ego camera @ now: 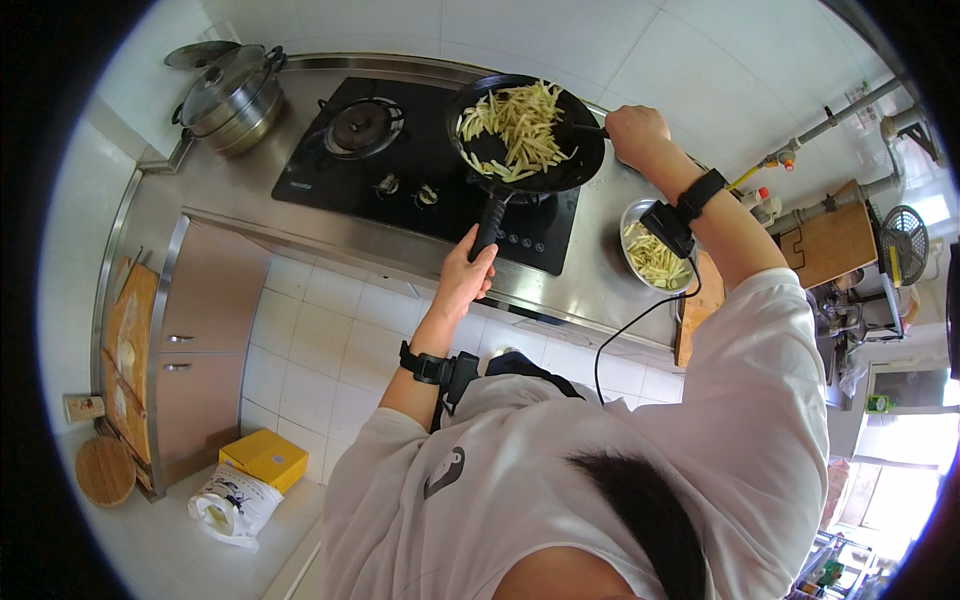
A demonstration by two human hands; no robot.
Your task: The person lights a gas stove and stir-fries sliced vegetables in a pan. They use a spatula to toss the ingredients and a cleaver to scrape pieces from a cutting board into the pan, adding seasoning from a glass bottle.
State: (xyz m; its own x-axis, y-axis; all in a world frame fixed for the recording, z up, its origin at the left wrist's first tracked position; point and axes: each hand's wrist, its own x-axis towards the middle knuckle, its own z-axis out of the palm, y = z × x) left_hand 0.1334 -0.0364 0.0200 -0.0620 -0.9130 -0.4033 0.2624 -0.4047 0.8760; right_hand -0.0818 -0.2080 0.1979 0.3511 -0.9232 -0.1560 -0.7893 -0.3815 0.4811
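Note:
My left hand (463, 276) grips the black handle (490, 225) of a dark frying pan (585, 161), which sits over the right burner of a black gas hob (345, 191). Pale green vegetable strips (521, 124) are heaped inside, with some spread toward the near rim. From the right, my right hand (637, 135) holds the handle of a dark utensil (583, 130) that reaches into the pan beside the strips. The utensil's far end is hard to make out against the black pan. Below my right forearm, a metal bowl (628, 214) contains more of these strips.
A steel steamer pot (236, 105) with a glass lid stands left of the hob. By the bowl lies a wooden board (701, 307). A yellow box (266, 457) and a white plastic bag (234, 506) are on the floor. A black cable (626, 324) hangs from my right wrist strap.

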